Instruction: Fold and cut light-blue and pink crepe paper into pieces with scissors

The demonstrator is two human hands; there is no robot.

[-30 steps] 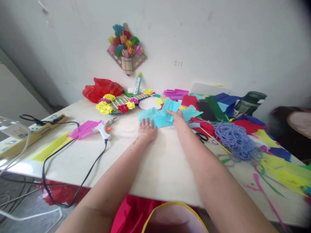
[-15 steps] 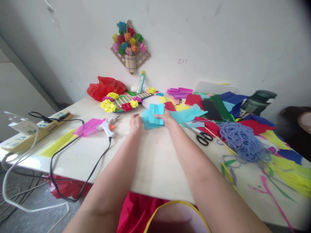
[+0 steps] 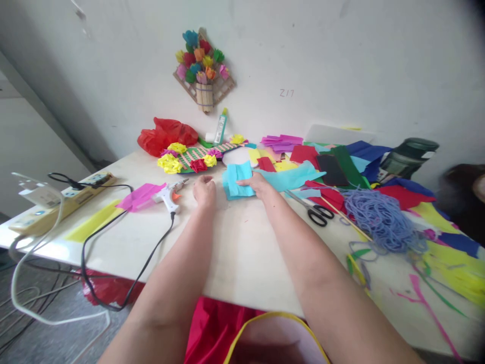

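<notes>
My right hand (image 3: 258,184) has a folded piece of light blue crepe paper (image 3: 241,178) between thumb and fingers. It sits over a larger light blue sheet (image 3: 291,178) that stretches to the right. To the left of the paper, my left hand (image 3: 204,192) is apart from it, low over the table with its fingers curled together. Whatever those fingers hold, if anything, is too small to make out. A white glue gun (image 3: 166,198) lies just left of that hand, nozzle pointing toward it. Scissors with black handles (image 3: 320,215) rest right of my right hand.
Behind my hands lies a green guitar-shaped craft (image 3: 189,157) with paper flowers. Blue yarn (image 3: 379,220), a wooden stick (image 3: 350,222) and coloured paper scraps cover the right side. A power strip (image 3: 64,202) with cables stands at left; the glue gun's black cord (image 3: 151,255) loops over the edge.
My left hand has moved a little left, away from the blue paper toward the glue gun. My right hand still holds the folded paper, now slightly shifted left and tilted.
</notes>
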